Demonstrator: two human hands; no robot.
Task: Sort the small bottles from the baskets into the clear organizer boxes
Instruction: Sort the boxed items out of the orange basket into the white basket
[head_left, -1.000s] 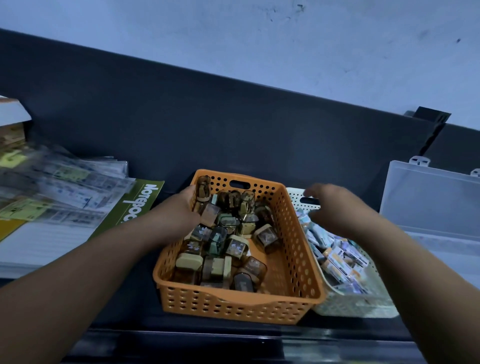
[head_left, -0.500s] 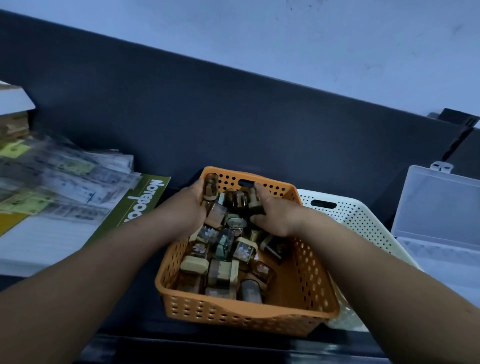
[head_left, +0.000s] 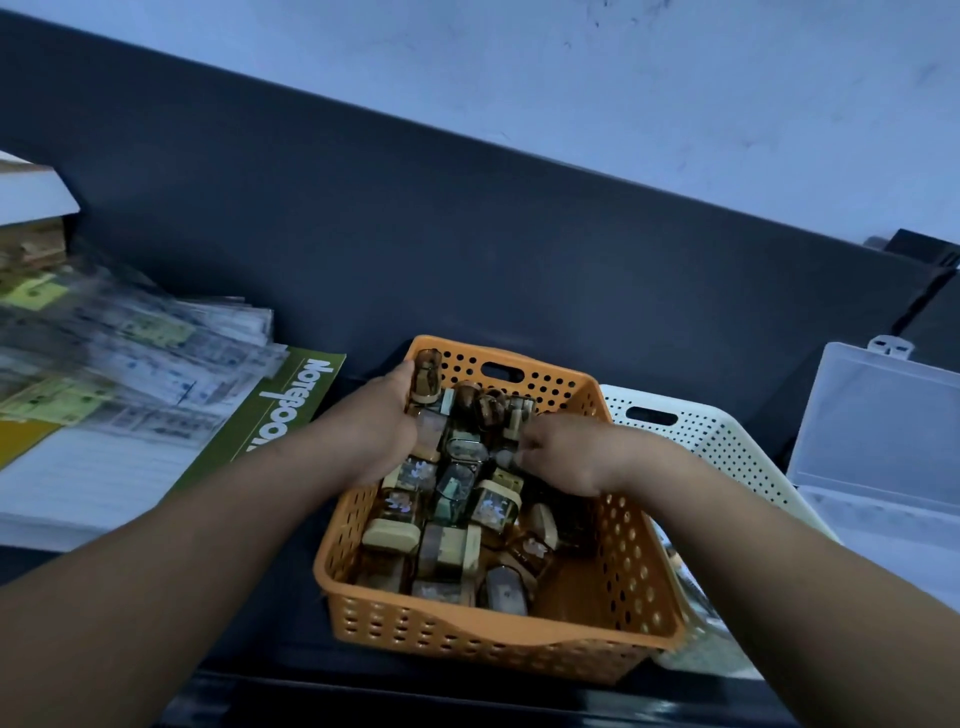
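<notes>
An orange perforated plastic basket (head_left: 641, 551) is seen at the near edge of a dark tabletop (head_left: 291, 644). Its left and middle parts are filled with small amber bottles with cream caps (head_left: 491, 506), most of them laid on their sides. Both hands are set inside it. The left hand (head_left: 371, 426) is placed at the far-left corner, its fingers curled round an upright amber bottle (head_left: 427, 378) that stands higher than the rim. Other bottles are pressed against its palm. The right hand (head_left: 563, 454) is lowered over the middle of the heap with its fingers bent down among the bottles. Whether one is pinched cannot be told, since the fingertips are buried.

Just beside the orange basket's right wall a white perforated plastic basket (head_left: 727, 441) is found. Much of it is hidden by that wall and by the right forearm, and its contents cannot be made out. Further right, a clear plastic organizer box (head_left: 852, 519) is laid with its lid (head_left: 883, 410) raised open.

To the left, a green notebook with white lettering (head_left: 296, 410) is partly hidden by the left forearm and overlapped by a blurred pile of printed papers (head_left: 135, 353). A dark panel (head_left: 467, 234) is raised behind everything, with a pale wall (head_left: 623, 78) above it.
</notes>
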